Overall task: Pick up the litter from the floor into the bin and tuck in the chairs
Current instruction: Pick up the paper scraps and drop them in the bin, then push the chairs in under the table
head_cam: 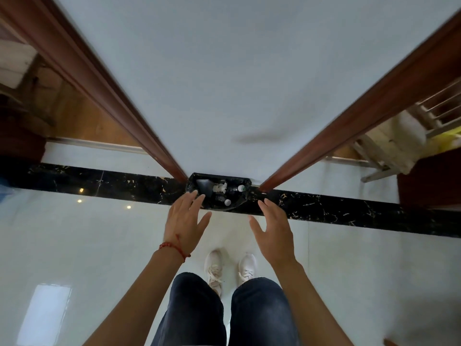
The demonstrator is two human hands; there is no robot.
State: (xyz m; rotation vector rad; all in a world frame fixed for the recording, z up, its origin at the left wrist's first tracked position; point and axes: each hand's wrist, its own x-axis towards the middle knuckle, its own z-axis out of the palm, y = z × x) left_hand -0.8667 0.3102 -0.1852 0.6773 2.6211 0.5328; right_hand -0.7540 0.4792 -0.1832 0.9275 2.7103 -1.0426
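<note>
A black-lined bin (243, 199) stands on the floor against a white wall section, straight ahead of me. Inside it lie crumpled white tissue (220, 188), a dark flat piece (205, 185) and bottles with white caps (241, 188). My left hand (185, 222), with a red string bracelet on the wrist, hovers open above the bin's left rim. My right hand (274, 232) is open too, fingers spread, just to the right of the bin. Neither hand holds anything. No chairs are in view.
Brown wooden door frames (139, 131) (331, 136) flank the white wall. A black marble strip (349, 211) crosses the glossy white tile floor. A metal rack with white and yellow items (404, 136) stands in the right doorway. My white shoes (230, 268) are below the hands.
</note>
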